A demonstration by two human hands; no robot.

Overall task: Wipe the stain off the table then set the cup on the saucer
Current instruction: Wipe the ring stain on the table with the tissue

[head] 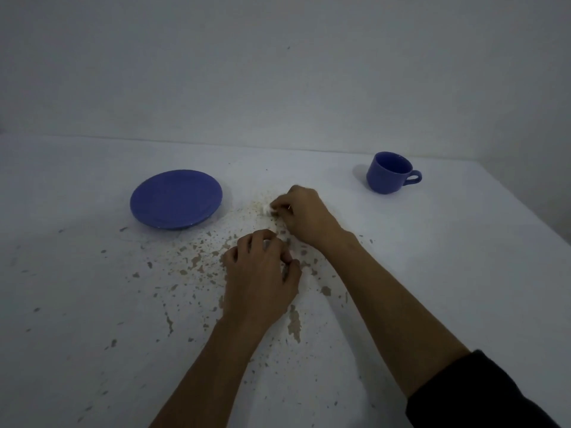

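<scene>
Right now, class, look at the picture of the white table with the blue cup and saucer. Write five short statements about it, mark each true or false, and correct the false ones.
1. The round blue ceramic saucer is empty. True.
2. The blue ceramic cup stands on the saucer. False: it stands upright on the white table, far right of the saucer.
3. The cup's handle points right. True.
4. The right hand pinches a small white wad. True.
5. The brown speckled stain is wiped away. False: flecks cover the table around the left hand.
</scene>
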